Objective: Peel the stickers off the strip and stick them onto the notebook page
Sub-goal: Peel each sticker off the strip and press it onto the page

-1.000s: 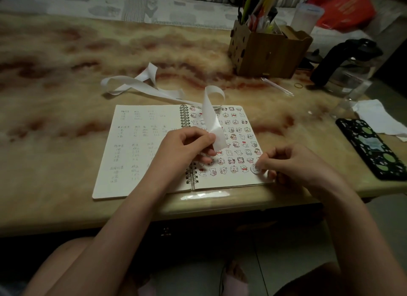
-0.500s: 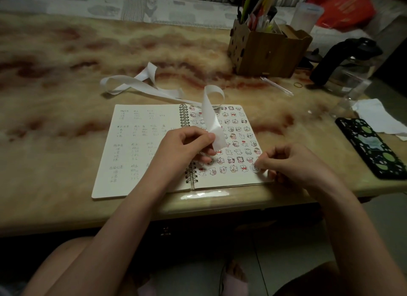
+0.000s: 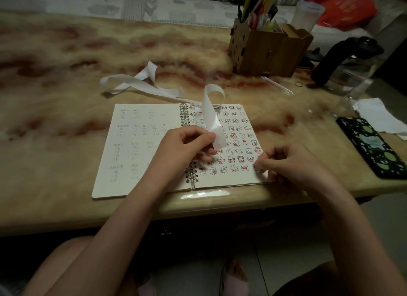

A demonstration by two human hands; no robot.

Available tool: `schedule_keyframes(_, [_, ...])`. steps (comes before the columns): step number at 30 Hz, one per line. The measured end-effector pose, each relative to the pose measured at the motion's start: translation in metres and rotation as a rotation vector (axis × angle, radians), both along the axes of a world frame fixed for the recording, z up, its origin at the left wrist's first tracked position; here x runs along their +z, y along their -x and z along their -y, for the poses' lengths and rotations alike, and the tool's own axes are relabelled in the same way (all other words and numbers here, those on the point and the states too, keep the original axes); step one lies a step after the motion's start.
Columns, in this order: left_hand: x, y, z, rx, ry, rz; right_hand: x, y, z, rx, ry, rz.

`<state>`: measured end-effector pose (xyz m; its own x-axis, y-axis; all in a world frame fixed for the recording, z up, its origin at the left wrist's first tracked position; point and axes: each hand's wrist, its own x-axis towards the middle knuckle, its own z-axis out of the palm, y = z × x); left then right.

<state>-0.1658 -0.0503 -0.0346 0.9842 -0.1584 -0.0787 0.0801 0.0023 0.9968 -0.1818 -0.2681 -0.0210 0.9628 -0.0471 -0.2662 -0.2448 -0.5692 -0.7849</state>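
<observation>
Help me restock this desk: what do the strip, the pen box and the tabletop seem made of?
The strip: thin, smooth white backing paper, apparently; it curls in loose loops. The pen box: probably wood, matte brown, jointed panels. The tabletop: polished marble or imitation; cream with red veining, sheen at the near edge.

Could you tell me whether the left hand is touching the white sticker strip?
Touching: the head view shows the left hand pinching the strip at its lower end between thumb and fingertips, above the notebook.
</observation>
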Motion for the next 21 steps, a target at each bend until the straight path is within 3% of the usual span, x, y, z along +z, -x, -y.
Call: schedule_keyframes(21, [-0.002, -0.001, 0.001, 0.005, -0.015, 0.003, -0.015, -0.005, 0.009, -0.010, 0.065, 0.067])
